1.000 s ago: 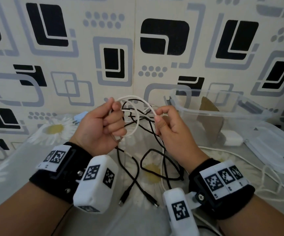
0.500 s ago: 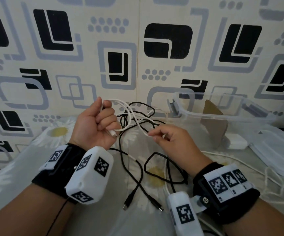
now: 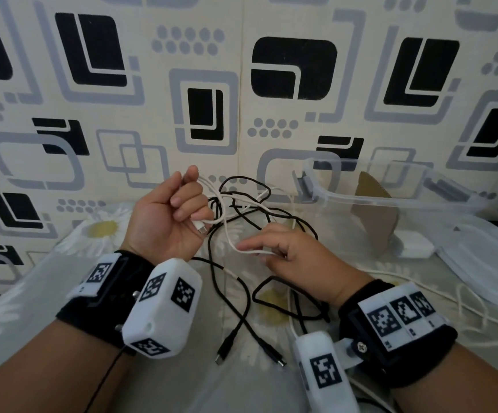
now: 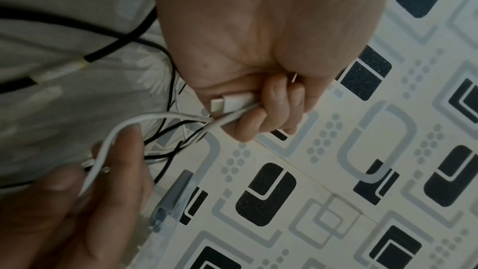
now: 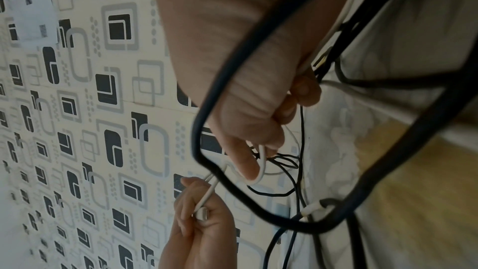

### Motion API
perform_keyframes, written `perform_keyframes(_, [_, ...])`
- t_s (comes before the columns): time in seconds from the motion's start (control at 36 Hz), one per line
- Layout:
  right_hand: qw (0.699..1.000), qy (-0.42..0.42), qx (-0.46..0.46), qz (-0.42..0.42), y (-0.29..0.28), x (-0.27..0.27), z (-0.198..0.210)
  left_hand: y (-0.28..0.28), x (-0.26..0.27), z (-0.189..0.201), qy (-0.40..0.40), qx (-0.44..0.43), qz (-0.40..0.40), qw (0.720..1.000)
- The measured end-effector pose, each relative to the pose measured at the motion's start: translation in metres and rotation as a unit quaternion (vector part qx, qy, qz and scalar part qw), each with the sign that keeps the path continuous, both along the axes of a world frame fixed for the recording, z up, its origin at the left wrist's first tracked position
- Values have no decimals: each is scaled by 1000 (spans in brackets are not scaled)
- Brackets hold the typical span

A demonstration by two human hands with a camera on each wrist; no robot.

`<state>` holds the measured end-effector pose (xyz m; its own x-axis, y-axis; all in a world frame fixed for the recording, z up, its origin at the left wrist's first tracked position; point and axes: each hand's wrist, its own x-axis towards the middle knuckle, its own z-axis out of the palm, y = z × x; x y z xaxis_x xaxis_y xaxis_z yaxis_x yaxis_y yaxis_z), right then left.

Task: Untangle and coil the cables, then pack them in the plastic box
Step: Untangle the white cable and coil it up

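L hand fist round white cable plug end; R hand pinches same cable, near plastic box rim

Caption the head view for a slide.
Left hand grips the white cable by its plug while right hand pinches it, black cable tangled between.

black cables tangled btwn wrists — obstacle | plastic box top open
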<state>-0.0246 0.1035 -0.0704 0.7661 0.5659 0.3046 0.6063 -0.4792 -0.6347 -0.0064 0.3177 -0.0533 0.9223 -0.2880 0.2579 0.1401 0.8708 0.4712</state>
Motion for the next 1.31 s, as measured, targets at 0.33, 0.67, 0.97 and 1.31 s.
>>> perform_keyframes(0.33, [999, -15, 43, 20, 2, -6, 4, -20, -9, 6, 5, 114, 72, 991])
perform_keyframes(0.67, [994, -50, 97, 10, 1, -6, 4, -31, -17, 0, -68, 296, 120, 945])
perform_keyframes(0.97, [991, -102, 90, -8, 3, -5, 3, -34, -21, -5, -90, 411, 152, 894])
perform_keyframes(1.31, [989, -110, 94, -5, 5, -7, 4, -33, -23, -2, -60, 409, 143, 899])
